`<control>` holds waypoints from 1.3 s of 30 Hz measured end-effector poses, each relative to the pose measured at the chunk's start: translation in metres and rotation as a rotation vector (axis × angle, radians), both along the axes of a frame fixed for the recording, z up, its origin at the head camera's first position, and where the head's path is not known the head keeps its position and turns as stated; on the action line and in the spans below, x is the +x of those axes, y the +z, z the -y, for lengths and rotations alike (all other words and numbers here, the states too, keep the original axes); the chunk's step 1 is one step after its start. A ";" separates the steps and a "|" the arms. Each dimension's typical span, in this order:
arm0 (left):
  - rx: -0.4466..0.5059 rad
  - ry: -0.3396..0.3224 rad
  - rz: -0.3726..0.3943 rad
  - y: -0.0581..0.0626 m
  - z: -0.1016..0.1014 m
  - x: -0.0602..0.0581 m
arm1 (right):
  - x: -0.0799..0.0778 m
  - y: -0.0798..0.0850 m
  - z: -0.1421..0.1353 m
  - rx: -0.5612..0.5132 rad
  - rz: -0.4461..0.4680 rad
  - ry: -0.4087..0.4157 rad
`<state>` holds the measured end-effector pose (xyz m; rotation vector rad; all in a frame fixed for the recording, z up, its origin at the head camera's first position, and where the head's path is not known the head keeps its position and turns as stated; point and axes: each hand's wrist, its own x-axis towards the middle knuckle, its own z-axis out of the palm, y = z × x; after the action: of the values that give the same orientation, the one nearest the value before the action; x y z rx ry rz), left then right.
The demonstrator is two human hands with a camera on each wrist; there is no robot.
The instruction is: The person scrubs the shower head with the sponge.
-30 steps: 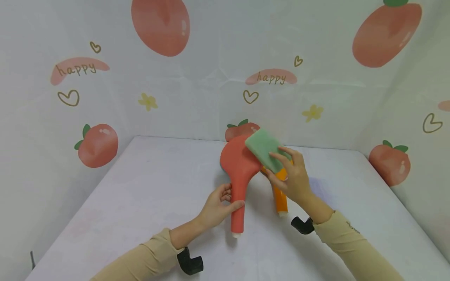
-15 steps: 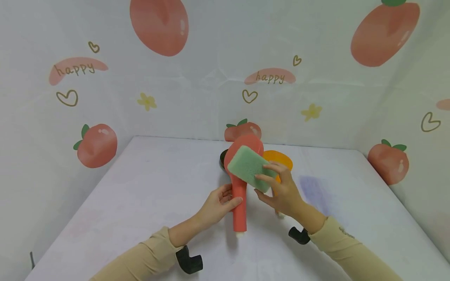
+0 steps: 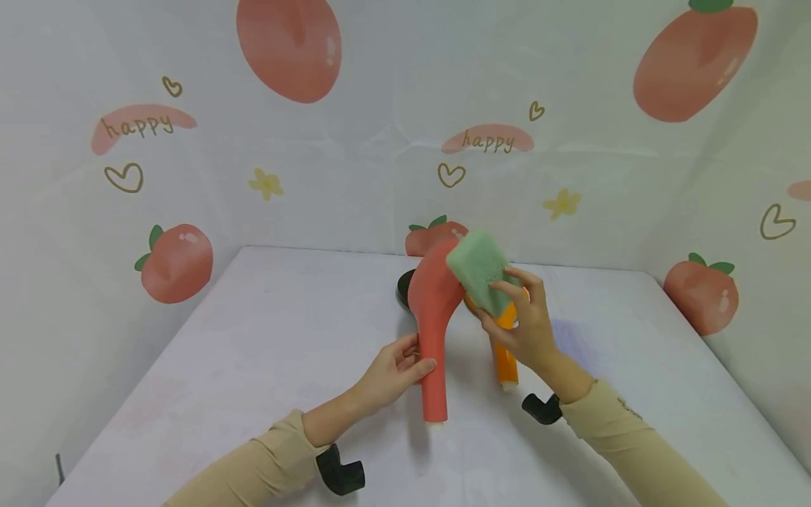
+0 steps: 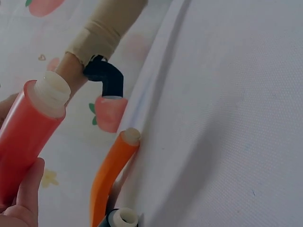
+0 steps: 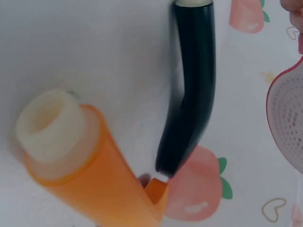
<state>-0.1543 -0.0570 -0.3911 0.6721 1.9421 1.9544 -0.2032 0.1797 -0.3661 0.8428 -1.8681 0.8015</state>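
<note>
Red shower head (image 3: 434,317) is being clamped by left hand (image 3: 393,370), right hand (image 3: 532,327) pinching green sponge (image 3: 476,267) at its right edge, apparently wiping, next stroke likely needing firm contact.

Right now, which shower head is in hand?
The red shower head, in the left hand; neither hand holds the orange shower head or the dark shower head.

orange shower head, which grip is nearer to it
Right: the right grip, holding the green sponge, partly overlaps the orange shower head in the head view; the left grip is farther, to its left, holding the red shower head.
</note>
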 end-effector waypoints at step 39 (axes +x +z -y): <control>-0.008 0.019 -0.212 -0.004 0.003 -0.002 | -0.005 0.033 0.008 -0.206 -0.111 0.134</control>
<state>-0.1564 -0.0596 -0.3947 0.8940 2.0831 1.9546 -0.2081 0.1713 -0.3331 0.8696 -1.6133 0.9915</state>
